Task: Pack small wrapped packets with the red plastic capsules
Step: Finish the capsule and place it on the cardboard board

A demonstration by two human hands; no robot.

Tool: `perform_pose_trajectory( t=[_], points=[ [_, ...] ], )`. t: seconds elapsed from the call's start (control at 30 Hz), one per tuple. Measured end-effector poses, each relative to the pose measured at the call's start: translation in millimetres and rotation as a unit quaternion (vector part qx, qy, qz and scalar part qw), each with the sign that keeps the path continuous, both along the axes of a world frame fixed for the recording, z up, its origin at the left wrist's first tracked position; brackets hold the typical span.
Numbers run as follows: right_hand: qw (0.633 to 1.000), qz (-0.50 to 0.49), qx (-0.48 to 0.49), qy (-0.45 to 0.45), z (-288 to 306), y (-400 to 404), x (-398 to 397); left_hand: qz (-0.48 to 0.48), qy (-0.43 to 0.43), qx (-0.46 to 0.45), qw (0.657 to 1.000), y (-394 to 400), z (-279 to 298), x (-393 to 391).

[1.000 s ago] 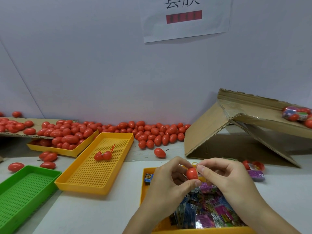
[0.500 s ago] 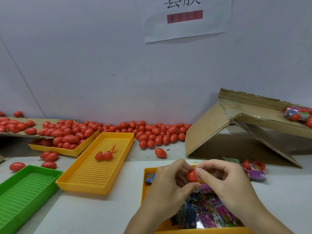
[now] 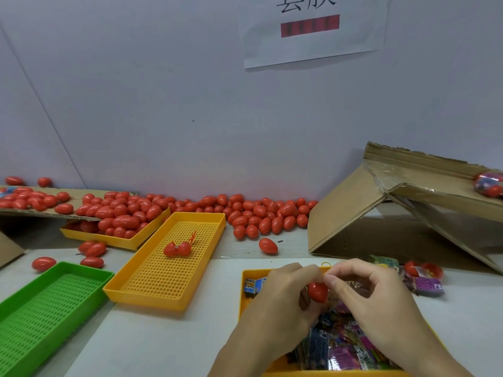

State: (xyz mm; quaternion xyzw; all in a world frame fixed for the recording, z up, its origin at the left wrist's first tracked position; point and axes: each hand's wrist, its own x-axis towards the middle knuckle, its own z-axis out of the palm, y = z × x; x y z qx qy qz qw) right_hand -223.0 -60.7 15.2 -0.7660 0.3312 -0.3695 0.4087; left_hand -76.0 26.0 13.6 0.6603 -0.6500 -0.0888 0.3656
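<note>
Red plastic capsule point(image 3: 317, 291), 1 item in hand: we have it pinched between our left hand point(image 3: 280, 303) and our right hand point(image 3: 373, 300), fingers of both curled round it, directly above the packet tray point(image 3: 246, 295). Over the last second both hands have dropped a little toward that tray and closed tighter round the capsule, so less of its shell shows than before. We judge this to be the pressing-shut of a loaded capsule; whether a packet sits inside we cannot tell.

Wrapped packets point(image 3: 343, 346): a loose heap in the packet tray, too jumbled to count. 1 blue packet point(image 3: 254, 284) lies apart at the tray's far left corner. About 2 more packets point(image 3: 424, 285) lie on the table to the right, beside 1 opened capsule point(image 3: 424, 270) showing 2 halves.

Trays, 4 in all: 1 yellow under our hands, 1 yellow perforated tray point(image 3: 168, 268) holding 1 opened capsule point(image 3: 177, 248), 1 yellow far tray point(image 3: 109, 240) heaped with capsules, 1 green tray point(image 3: 46, 303).

Loose closed capsules point(image 3: 261, 213): several dozen along the wall, uncounted; 1 stray capsule point(image 3: 268, 245) stands forward of the pile, and 4 lie near the green tray's far end.

Cardboard: 1 collapsed carton point(image 3: 381, 213) at right, with 1 clear bag of capsules point(image 3: 490, 183) on its flap; 1 flat sheet point(image 3: 40, 210) at left, bearing more capsules.

Paper notice point(image 3: 313, 28): 1, on the wall.
</note>
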Motion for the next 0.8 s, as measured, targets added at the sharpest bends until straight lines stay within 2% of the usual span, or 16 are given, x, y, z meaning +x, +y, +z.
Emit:
perform_pose_trajectory(
  t=[0.1, 0.17, 0.27, 0.37, 0.5, 0.63, 0.8],
  points=[
    [1.0, -0.008, -0.003, -0.007, 0, -1, 0, -0.006, 0.015, 0.007, 1.0, -1, -2, -2],
    [1.0, 0.003, -0.001, -0.02, 0, -1, 0, 0.003, 0.078, 0.004, 0.997, -1, 0, -4],
    [0.995, 0.023, 0.033, -0.09, 3, 0, -1, 0.021, 0.161, -0.014, 0.987, -2, 2, -5],
    [0.988, 0.002, 0.042, -0.145, 4, -2, -3, 0.042, 0.237, -0.03, 0.97, -3, 5, -4],
    [0.993, -0.002, -0.002, -0.117, 5, -5, -7, 0.043, 0.337, -0.038, 0.94, -3, 8, -2],
    [0.995, 0.025, -0.018, -0.098, 9, -2, -5, 0.032, 0.357, -0.039, 0.933, -3, 8, -1],
    [0.994, 0.037, 0.001, -0.107, 9, -3, -5, 0.02, 0.334, -0.036, 0.942, -3, 7, -2]
  ],
)
